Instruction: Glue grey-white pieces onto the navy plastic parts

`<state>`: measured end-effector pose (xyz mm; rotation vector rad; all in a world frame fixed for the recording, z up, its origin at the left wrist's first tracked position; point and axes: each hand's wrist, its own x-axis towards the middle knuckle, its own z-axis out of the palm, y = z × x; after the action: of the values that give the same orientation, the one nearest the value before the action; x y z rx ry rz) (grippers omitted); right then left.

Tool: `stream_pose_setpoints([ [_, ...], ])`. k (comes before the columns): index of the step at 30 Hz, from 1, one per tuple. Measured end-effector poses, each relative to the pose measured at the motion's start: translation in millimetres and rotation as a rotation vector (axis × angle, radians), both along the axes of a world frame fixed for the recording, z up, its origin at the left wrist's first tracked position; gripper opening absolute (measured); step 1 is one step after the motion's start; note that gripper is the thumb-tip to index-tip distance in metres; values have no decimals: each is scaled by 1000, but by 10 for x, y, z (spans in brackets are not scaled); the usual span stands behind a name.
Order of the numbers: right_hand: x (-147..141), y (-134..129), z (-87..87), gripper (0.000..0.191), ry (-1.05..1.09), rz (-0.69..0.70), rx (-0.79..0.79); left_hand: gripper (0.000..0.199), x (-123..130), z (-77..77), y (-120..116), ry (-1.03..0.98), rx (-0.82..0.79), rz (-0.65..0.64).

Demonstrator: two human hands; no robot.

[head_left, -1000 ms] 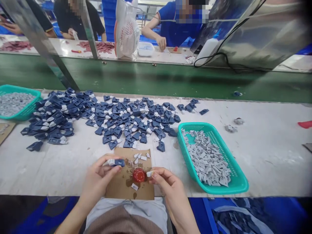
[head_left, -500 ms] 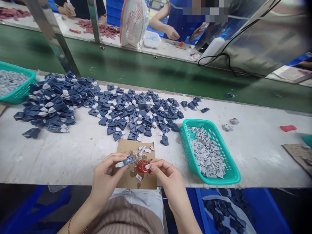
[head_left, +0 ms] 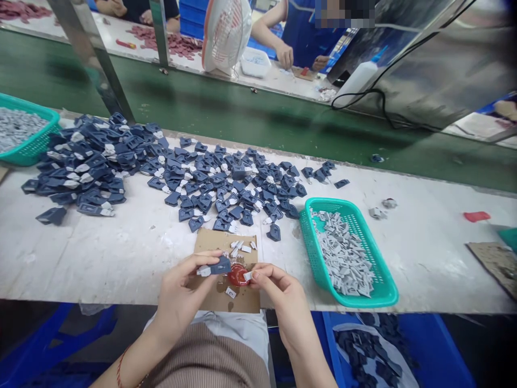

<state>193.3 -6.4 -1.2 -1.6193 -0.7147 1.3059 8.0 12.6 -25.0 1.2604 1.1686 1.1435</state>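
My left hand (head_left: 183, 288) pinches a dark blue plastic part (head_left: 220, 265) with a pale grey end, held above a piece of brown cardboard (head_left: 210, 242). Between thumb and fingers of my right hand (head_left: 280, 293) is a small light grey plastic piece (head_left: 247, 276). That piece is over the right side of a round red dish (head_left: 237, 275) on the cardboard; whether it touches the dish I cannot tell. One loose grey piece (head_left: 230, 292) lies in front of the dish, and several more grey pieces (head_left: 246, 249) lie behind it.
A green basket (head_left: 385, 277) of grey pieces stands at my right, another green basket (head_left: 34, 153) at far left. Heaps of blue parts (head_left: 92, 161) cover the table's back left. Beyond a green strip (head_left: 202, 102), co-workers' hands (head_left: 285, 55) work near a fan (head_left: 228, 35).
My left hand has tilted the blue part and shifted it slightly right, closer to the red dish. The right hand still holds the grey piece there. A co-worker's hand across the strip has lowered.
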Motion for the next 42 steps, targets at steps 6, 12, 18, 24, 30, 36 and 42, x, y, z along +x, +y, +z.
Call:
stream_pose_setpoints([
  [6,20,-3,51,25,28,-37,4,12,63,35,25,-1,47,-11],
  [12,-77,13,331,20,135,-9,63,15,116,98,-11,10,118,-24],
  [18,-223,39,413,17,191,15,73,18,124,180,-22,11,195,-13],
  [24,-259,62,393,16,207,2,85,26,109,201,-19,47,256,10],
  [30,-297,55,346,17,142,4,99,25,101,207,-34,72,290,36],
  [36,-368,30,295,20,49,-15,170,29,95,216,-56,106,350,72],
  [42,-455,14,391,16,104,-59,190,34,108,223,-102,139,410,117],
])
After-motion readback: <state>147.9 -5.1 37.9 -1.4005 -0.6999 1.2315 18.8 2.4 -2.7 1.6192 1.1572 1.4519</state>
